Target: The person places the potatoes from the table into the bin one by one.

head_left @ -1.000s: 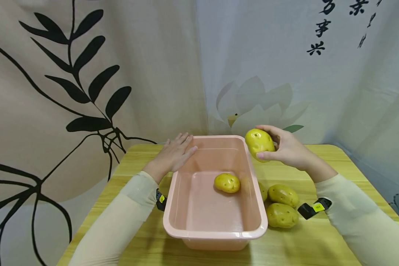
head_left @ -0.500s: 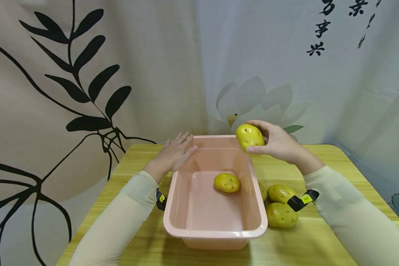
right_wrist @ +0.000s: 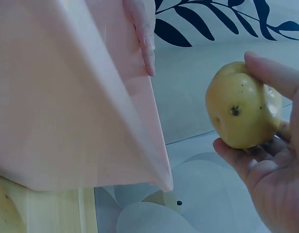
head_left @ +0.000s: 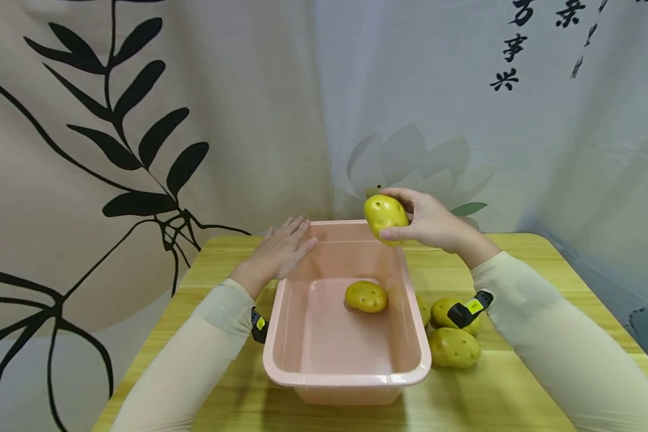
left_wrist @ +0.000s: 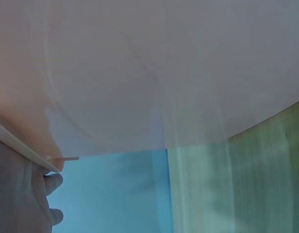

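My right hand (head_left: 432, 223) grips a yellow potato (head_left: 384, 216) between thumb and fingers, over the far right corner of a pink plastic basin (head_left: 347, 380). In the right wrist view the held potato (right_wrist: 242, 104) shows a dark spot and is above the rim's level. My left hand (head_left: 275, 253) rests with straight fingers on the basin's far left rim; its fingertips reach the back corner. A second potato (head_left: 366, 297) lies inside on the basin floor, right of the middle. Seen from the left wrist, the basin's outer wall (left_wrist: 139, 73) fills most of the view beside that hand.
Several more potatoes, one of them a front potato (head_left: 455, 348), lie on the wooden table (head_left: 497, 390) against the basin's right side, partly hidden by the basin and right wrist camera (head_left: 470, 308). A printed curtain (head_left: 259, 120) hangs behind the table's back edge.
My right hand has carried the potato left and slightly up, from beside the basin's right rim to over its far right corner. The left hand stays on the rim.
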### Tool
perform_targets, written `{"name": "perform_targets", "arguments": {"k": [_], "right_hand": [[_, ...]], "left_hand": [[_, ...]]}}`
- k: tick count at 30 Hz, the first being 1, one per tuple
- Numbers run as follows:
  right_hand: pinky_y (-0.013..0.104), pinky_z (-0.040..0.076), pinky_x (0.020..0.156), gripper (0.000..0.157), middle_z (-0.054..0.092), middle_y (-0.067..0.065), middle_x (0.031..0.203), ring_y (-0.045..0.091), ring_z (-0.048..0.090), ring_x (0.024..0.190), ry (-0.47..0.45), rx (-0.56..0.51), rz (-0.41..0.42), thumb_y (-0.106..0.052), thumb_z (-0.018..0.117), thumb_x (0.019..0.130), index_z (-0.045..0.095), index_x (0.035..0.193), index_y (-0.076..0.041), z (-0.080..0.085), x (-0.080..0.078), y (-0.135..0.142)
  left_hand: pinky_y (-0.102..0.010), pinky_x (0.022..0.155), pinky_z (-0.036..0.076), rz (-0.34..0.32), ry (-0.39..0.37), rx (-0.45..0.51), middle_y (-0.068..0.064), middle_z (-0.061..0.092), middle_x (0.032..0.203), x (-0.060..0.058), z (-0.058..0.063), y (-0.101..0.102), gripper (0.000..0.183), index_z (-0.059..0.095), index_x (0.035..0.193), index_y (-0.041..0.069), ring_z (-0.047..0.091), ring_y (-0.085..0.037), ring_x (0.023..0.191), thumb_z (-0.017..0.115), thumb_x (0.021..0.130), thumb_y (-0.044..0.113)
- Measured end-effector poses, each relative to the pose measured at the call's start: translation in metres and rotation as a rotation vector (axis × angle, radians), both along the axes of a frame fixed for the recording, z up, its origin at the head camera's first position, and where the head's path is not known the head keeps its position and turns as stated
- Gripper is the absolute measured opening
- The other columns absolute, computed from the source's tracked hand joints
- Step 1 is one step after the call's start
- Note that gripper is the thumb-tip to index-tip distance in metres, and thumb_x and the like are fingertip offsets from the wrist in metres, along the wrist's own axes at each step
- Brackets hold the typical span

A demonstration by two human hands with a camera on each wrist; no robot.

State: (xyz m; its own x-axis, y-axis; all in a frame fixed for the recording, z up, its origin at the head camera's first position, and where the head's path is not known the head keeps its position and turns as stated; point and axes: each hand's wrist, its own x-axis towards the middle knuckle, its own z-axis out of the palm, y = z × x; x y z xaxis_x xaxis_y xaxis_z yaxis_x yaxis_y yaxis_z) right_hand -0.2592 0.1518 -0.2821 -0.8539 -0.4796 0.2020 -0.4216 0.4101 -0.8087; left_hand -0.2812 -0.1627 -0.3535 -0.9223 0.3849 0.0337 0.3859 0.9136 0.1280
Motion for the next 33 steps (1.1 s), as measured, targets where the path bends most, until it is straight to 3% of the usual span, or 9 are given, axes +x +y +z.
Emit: {"name": "perform_targets", "arguments": {"k": [7,14,20,33], "right_hand": [[0.035,0.046,0.085,0.081,0.051,-0.001,0.12,0.017,0.052,0.105,-0.013,0.018,0.002,-0.036,0.08,0.068,0.04,0.136,-0.019,-0.004,-0.015,-0.015],[0.034,0.046,0.084,0.082,0.055,-0.001,0.115,0.016,0.054,0.101,-0.028,0.002,-0.009,-0.035,0.081,0.066,0.041,0.135,-0.015,-0.002,-0.02,-0.028],[0.033,0.046,0.084,0.083,0.055,0.0,0.115,0.017,0.054,0.1,-0.067,-0.021,-0.015,-0.035,0.082,0.066,0.041,0.135,-0.016,-0.003,-0.024,-0.038],[0.033,0.046,0.087,0.081,0.05,0.006,0.124,0.022,0.052,0.106,-0.214,-0.117,0.036,-0.018,0.08,0.071,0.035,0.139,-0.012,-0.014,-0.034,-0.054]], "left_hand": [[-0.054,0.106,0.003,-0.003,0.005,-0.006,-0.003,0.004,0.152,0.0,-0.001,-0.001,0.071,0.011,0.148,0.017,0.003,-0.025,0.138,0.01,0.092,0.061],[-0.054,0.106,0.003,-0.007,0.003,-0.01,-0.003,0.004,0.152,-0.001,-0.002,-0.002,0.074,0.011,0.148,0.017,0.003,-0.026,0.138,0.007,0.09,0.063],[-0.054,0.106,0.004,-0.002,0.003,0.005,-0.003,0.004,0.152,-0.001,-0.001,-0.002,0.068,0.011,0.148,0.018,0.003,-0.025,0.138,0.013,0.094,0.059],[-0.055,0.106,0.003,0.004,-0.005,0.024,-0.002,0.004,0.152,-0.002,-0.002,-0.002,0.068,0.014,0.148,0.018,0.003,-0.025,0.138,0.014,0.094,0.059]]}}
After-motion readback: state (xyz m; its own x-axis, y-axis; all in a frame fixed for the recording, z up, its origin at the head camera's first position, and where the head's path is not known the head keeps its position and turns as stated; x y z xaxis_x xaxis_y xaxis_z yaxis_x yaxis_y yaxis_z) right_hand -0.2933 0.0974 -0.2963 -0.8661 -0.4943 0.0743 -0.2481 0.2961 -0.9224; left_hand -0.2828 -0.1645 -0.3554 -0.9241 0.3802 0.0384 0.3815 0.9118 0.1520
